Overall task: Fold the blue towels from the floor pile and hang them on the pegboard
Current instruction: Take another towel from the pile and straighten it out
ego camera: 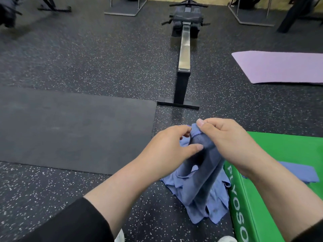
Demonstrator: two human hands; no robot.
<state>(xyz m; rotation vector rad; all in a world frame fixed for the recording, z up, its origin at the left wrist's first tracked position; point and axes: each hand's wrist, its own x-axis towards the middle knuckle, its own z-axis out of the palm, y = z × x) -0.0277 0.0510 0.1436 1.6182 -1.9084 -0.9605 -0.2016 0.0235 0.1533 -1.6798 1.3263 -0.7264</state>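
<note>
Black sleeve [70, 224]; hands [225, 140] around rumpled towel [201, 180]

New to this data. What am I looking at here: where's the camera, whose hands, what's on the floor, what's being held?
No robot: one camera worn on a person's head looks down at their bare hands. The right hand pinches the top of a blue towel; the left hand grips it lower down. Under it, on the gym floor, lies a pile of blue towels, beside a green plyo box with a second towel on top. Further off: black mat, purple mat, rowing machine.
</note>
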